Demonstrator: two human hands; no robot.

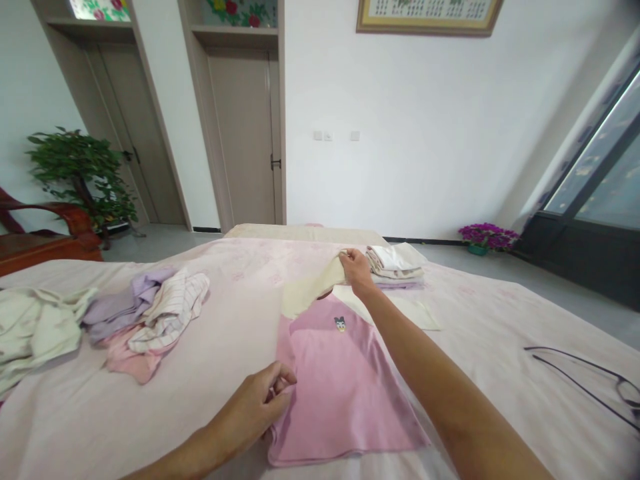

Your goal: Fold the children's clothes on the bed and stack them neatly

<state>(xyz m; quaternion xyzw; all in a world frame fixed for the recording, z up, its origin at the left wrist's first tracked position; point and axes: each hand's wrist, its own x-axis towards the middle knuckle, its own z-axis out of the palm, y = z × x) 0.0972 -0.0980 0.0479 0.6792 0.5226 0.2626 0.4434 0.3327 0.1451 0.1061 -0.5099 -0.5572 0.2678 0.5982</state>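
A pink shirt (345,393) with cream sleeves and a small cartoon duck face on its chest lies spread on the bed sheet. My left hand (267,397) pinches the shirt's left edge, close to the lower hem. Farther off, my right hand (356,268) grips the cream sleeve and lifts it off the sheet, so that the cloth slants down to the left across the shoulder. The other cream sleeve lies flat to the right, partly behind my right forearm. Just beyond my right hand sits a stack of folded clothes (397,267).
Crumpled clothes (150,313) in purple, pink and striped white lie at the left, beside a pale green garment (37,333). Eyeglasses (620,387) rest at the right. Beyond the bed are a wooden chair (55,227), a green plant (83,173) and purple flowers (487,237).
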